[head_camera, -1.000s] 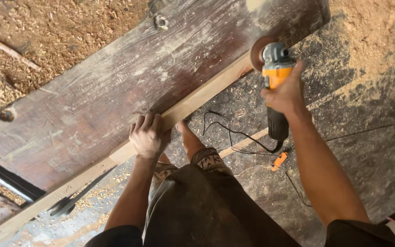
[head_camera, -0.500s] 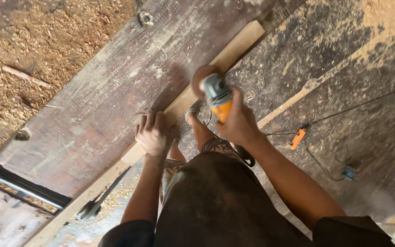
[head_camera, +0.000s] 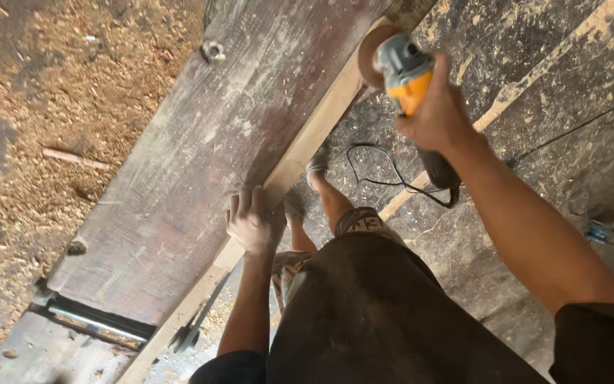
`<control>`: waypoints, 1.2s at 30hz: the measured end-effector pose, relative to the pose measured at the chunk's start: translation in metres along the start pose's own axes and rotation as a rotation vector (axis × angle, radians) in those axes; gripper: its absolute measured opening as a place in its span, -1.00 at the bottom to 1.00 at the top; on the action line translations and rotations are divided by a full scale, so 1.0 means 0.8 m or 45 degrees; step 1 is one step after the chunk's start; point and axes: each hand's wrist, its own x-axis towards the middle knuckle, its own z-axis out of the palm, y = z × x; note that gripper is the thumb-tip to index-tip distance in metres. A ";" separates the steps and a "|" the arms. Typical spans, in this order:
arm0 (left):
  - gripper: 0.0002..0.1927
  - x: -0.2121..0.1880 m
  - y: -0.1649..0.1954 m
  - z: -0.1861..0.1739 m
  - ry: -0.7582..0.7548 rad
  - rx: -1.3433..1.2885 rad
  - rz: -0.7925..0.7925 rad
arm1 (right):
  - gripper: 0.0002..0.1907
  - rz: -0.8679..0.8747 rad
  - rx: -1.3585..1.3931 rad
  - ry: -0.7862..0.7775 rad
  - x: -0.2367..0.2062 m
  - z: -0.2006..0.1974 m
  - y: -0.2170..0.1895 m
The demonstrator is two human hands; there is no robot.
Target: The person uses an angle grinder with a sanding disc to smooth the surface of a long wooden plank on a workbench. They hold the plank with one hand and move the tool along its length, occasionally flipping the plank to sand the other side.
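Two hands busy on one long plank, and most of its edge looks untouched so far.

The big dark worn workbench [head_camera: 200, 163] carries the pale wood strip [head_camera: 300, 153] along its near edge. The left hand [head_camera: 254, 222] presses flat, fingers spread, on the strip about midway. The right hand [head_camera: 438, 107] is wrapped tight around the orange-and-grey angle grinder [head_camera: 403, 71], its disc at the strip's far end. Sawdust [head_camera: 44, 107] piles up far left, so I'd guess sanding has barely started here. The black cord [head_camera: 385, 171] trails over the floor.

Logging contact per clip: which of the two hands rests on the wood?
The left hand, flat on the pale wooden strip; the right hand holds the orange angle grinder.
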 end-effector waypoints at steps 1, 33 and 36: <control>-0.71 0.001 0.002 -0.002 0.038 -0.017 0.020 | 0.15 -0.051 -0.001 0.057 0.011 -0.008 0.002; -0.57 -0.004 -0.010 0.024 0.110 0.184 0.159 | 0.09 -0.248 -0.080 -0.235 -0.068 0.056 -0.022; -0.61 -0.002 -0.001 0.015 0.114 0.151 0.163 | 0.04 -0.398 -0.077 -0.253 -0.072 0.060 -0.015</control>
